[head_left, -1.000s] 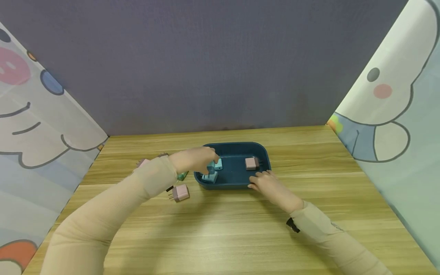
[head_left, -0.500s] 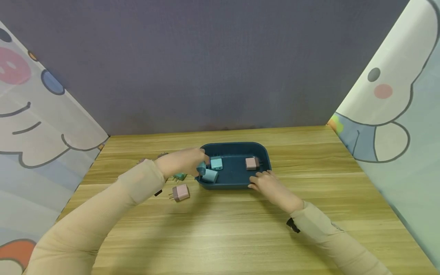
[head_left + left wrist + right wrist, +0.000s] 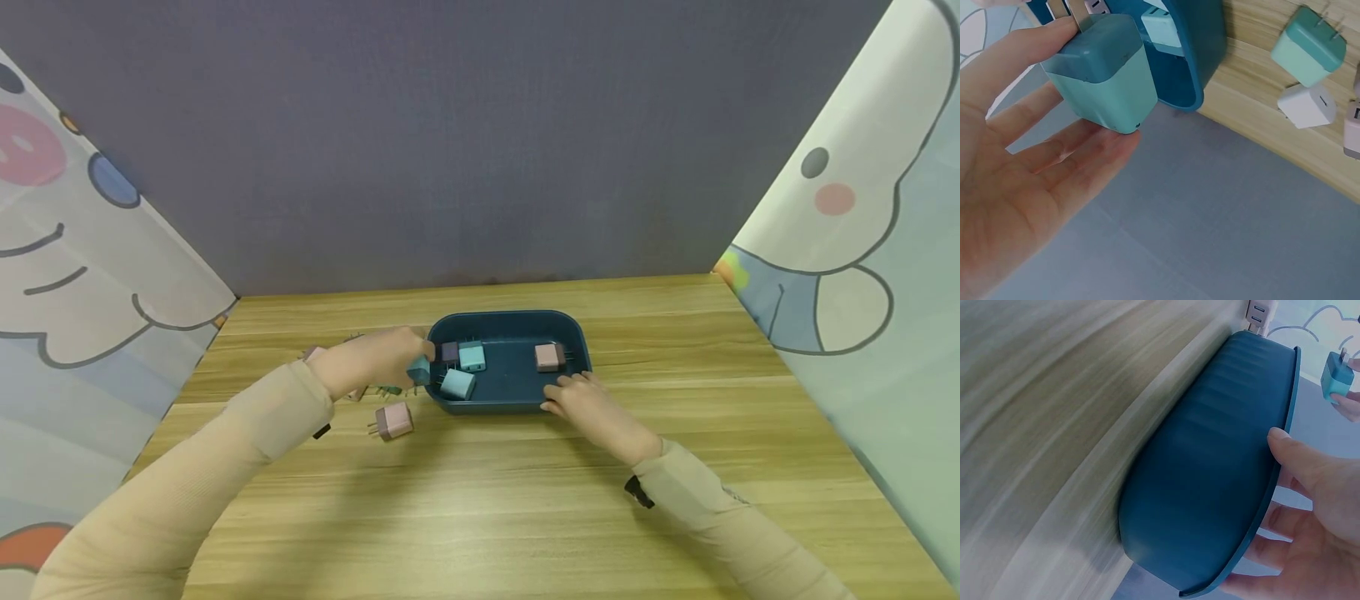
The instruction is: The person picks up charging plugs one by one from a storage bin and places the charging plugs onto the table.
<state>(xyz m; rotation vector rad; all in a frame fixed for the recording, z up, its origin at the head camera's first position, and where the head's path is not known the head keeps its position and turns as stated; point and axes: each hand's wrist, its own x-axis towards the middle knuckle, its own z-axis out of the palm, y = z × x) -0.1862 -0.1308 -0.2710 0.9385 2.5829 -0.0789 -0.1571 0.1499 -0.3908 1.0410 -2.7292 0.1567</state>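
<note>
Left wrist view: the left hand (image 3: 1016, 187) pinches a teal-and-mint charger (image 3: 1107, 81), its thumb on the darker end beside two metal prongs and the other fingers reaching along the opposite side, tips against the mint body. The fingers lie spread a little, parted only by the charger's own width. From the head view, this hand hangs at the left end of a dark blue bin (image 3: 517, 392); whether the charger touches the rim, I cannot tell.

The right hand (image 3: 588, 408) grips the bin's rim at the near right corner, with its thumb against the outer wall and the other fingers bent over the edge.

Inside the bin, a dark purple charger (image 3: 450, 352) and two light blue chargers (image 3: 472, 357) sit grouped toward the left, while a pink charger (image 3: 547, 357) lies alone near the right end. On the wooden table (image 3: 480, 500), outside the bin's left end, rest a pale pink charger (image 3: 395, 420), a green charger (image 3: 1309, 47) and a white charger (image 3: 1309, 106), the last two nearly touching.
</note>
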